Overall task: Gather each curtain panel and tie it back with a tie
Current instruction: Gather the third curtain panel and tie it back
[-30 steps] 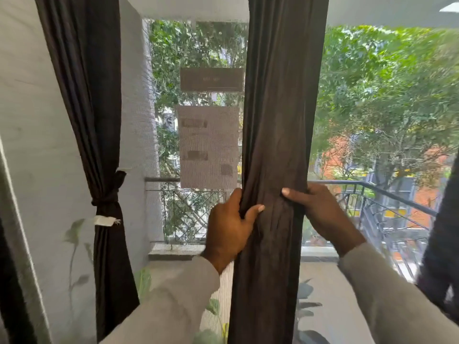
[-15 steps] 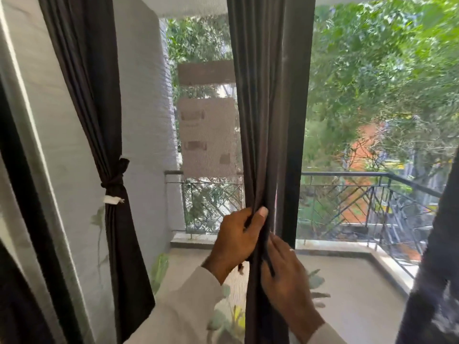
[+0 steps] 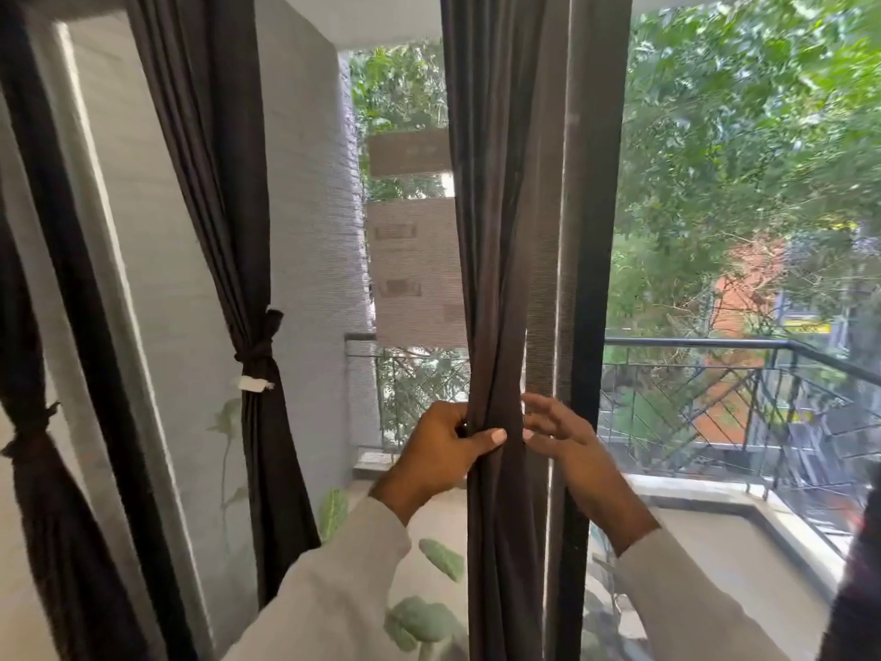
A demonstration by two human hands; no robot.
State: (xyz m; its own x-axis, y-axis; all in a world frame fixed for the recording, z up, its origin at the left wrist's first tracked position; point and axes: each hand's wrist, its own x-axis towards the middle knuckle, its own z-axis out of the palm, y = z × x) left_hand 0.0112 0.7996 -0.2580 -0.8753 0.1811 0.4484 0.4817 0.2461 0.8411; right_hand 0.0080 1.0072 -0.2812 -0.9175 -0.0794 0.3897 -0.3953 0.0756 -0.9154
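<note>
Left hand clenched around gathered middle curtain panel, beside the dark door frame; right hand open-fingered, touching the bundle. Advice: keep folds compact, wrap tie at grip height, matching tied panel at left.

Centre curtain panel cut off by top and bottom edges; rod and hem not visible. Left hand wraps the panel, fingertips hidden behind the fabric except the thumb. Right hand blurred, fingers spread; contact with the cloth cannot be told. Tied panel cut at top, lower end hidden behind the sleeve. Far-left tied panel cropped by left edge. Dark fabric at lower right corner, mostly out of frame. Signs on the glass pixelated, unreadable.
</note>
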